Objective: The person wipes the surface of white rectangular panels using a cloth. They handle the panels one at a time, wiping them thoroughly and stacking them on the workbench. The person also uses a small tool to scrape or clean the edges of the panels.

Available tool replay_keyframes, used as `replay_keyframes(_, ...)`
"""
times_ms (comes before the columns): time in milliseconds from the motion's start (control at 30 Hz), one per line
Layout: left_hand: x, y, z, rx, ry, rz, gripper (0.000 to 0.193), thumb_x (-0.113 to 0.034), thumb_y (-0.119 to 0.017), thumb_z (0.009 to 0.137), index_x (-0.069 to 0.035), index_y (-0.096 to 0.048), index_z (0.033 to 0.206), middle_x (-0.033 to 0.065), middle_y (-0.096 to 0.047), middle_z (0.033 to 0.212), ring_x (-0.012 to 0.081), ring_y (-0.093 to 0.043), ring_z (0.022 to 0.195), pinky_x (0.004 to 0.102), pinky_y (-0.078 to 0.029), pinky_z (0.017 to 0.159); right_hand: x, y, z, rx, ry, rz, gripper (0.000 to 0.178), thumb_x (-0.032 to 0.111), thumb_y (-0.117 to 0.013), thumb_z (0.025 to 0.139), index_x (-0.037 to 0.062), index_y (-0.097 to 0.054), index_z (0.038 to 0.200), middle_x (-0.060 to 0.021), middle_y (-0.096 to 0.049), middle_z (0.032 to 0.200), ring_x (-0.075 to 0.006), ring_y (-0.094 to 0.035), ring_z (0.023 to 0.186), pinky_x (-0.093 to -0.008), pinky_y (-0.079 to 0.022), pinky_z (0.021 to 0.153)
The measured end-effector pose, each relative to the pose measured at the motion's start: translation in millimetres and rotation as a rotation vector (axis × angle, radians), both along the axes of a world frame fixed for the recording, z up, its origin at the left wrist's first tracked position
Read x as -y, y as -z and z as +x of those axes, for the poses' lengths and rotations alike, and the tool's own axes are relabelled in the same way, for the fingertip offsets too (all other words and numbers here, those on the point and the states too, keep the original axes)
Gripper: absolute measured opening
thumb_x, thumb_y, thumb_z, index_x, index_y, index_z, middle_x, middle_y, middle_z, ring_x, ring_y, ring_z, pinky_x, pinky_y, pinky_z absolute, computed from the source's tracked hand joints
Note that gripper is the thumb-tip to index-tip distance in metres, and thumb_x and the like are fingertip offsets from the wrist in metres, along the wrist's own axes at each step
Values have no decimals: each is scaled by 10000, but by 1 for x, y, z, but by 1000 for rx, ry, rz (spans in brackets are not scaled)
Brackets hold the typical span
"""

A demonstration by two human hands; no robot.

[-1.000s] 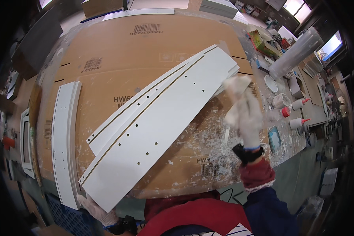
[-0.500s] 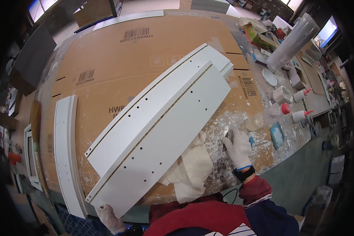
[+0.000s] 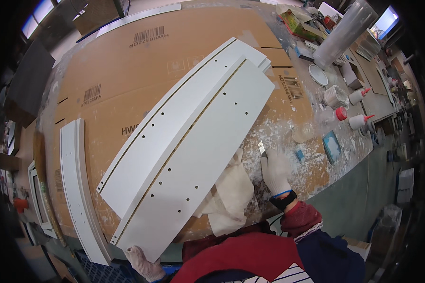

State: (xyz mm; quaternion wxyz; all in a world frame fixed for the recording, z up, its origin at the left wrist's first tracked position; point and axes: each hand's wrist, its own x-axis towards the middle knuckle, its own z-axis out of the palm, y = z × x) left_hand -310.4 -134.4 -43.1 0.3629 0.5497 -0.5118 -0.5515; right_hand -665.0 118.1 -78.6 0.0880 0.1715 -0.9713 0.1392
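Looks like a hold-it-steady step: the top white board (image 3: 198, 160), slanted over other white boards (image 3: 174, 122) on the cardboard (image 3: 123, 70), is gripped at its near end by the left hand (image 3: 144, 263). A flat-bladed tool (image 3: 262, 147) is clasped in the right hand (image 3: 276, 172). Firm support's probably needed next.

The right hand (image 3: 276, 172), gloved in off-white, lay at four o'clock of the view, its fingers folded in a grip and its digits directed toward eleven o'clock. The right wrist (image 3: 283, 200) was banded in black; the right forearm (image 3: 302, 219), sleeved in maroon, entered from five o'clock. The left hand (image 3: 145, 264), similarly gloved, lay at seven o'clock in a pinching grip, pointing between ten and eleven.
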Motion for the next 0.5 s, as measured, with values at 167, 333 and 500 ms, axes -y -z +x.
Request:
replay_keyframes(167,1,4,30,432,215,-290,941,-741,-423,825,23,-428,1375,297,-435,1363,424,-419,1284,491,-346,1051,8,-25,-8,391,96,-87,158,194,-620,791,42,-578,798,-178,-618,760,-382,-592,745,-443,-446,639)
replay_keyframes(333,14,-21,30,460,251,-262,851,-642,-437,845,22,-430,1377,286,-426,1385,417,-399,1308,485,-311,1086,10,-30,-15,492,-13,36,189,218,-625,787,36,-576,794,-161,-608,719,-325,-612,693,-429,-443,623)
replay_keyframes(500,30,-18,49,669,413,-462,767,-532,-472,849,20,-425,1380,252,-423,1400,385,-397,1316,453,-299,1100,17,-77,-46,717,32,-840,119,145,-599,868,30,-572,851,-7,-556,708,-100,-512,603,-268,-410,545)
